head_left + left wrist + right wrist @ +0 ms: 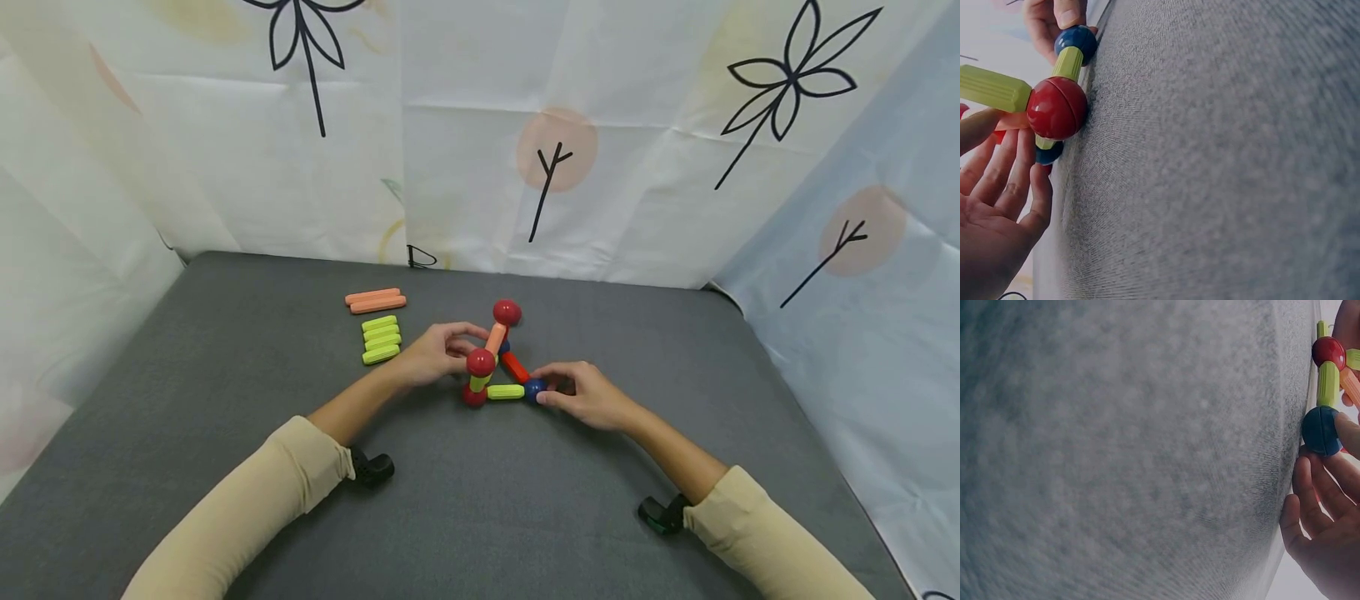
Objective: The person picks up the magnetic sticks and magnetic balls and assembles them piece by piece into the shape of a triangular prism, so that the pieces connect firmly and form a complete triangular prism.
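Note:
A ball-and-stick toy structure stands on the grey table, with red balls, blue balls and coloured sticks. At its near left corner is a red ball (474,395), joined by a yellow-green stick (506,392) to a blue ball (535,390). Upper red balls (481,362) are linked by an orange stick (495,338). My left hand (435,355) holds the structure's left side, thumb and fingers around an orange part; the exact contact is partly hidden. With thumb and fingers, my right hand (590,395) pinches the blue ball, also seen in the right wrist view. A red stick (515,367) runs behind.
Several loose yellow-green sticks (381,340) lie in a stack left of the structure, just behind the left forearm. Beyond them are two orange sticks (376,301). A patterned white cloth (465,200) hangs behind the grey table (480,517).

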{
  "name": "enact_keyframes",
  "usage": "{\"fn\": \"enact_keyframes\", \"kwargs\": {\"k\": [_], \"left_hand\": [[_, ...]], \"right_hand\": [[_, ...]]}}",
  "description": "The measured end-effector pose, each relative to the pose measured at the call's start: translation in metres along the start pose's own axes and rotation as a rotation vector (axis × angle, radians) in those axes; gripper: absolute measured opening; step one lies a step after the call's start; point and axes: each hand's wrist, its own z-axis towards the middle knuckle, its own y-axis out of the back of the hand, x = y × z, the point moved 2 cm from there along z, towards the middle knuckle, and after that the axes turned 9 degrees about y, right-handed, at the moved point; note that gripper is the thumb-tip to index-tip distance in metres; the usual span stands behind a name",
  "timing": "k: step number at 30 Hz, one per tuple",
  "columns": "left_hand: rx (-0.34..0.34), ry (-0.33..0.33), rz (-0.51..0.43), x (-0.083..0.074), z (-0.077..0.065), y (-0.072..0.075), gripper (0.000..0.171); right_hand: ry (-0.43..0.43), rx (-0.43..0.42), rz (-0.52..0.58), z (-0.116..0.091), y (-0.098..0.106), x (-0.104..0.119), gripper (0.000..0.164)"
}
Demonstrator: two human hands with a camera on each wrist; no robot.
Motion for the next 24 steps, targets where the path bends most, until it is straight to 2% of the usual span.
{"fn": "enact_keyframes", "kwargs": {"k": [3,6,10,14,17,22,24], "left_hand": [[0.01,-0.023,-0.003,0.0,-0.002,0.001,0.044],[-0.001,-0.055,0.0,-0.001,-0.008,0.008,0.044],[-0.094,-0.093,0.038,-0.002,-0.024,0.031,0.044],[-0.243,-0.089,0.14,0.001,-0.046,0.059,0.043],[-0.324,-0.06,0.234,0.007,-0.06,0.076,0.041],[-0.36,-0.028,0.349,0.022,-0.076,0.09,0.037],[-0.359,-0.043,0.422,0.026,-0.08,0.091,0.037]], "right_hand": [[-0.002,-0.001,0.003,-0.001,0.0,0.001,0.036],[0.001,-0.002,-0.001,-0.001,0.0,0.001,0.036],[0.012,-0.003,-0.008,-0.001,0.0,0.001,0.036],[0.026,-0.004,-0.008,-0.001,-0.001,0.002,0.035],[0.029,-0.002,-0.016,-0.001,0.0,0.0,0.035],[0.022,0.003,-0.018,0.0,0.0,-0.001,0.034],[0.017,0.002,-0.012,0.0,-0.001,-0.001,0.035]]}}
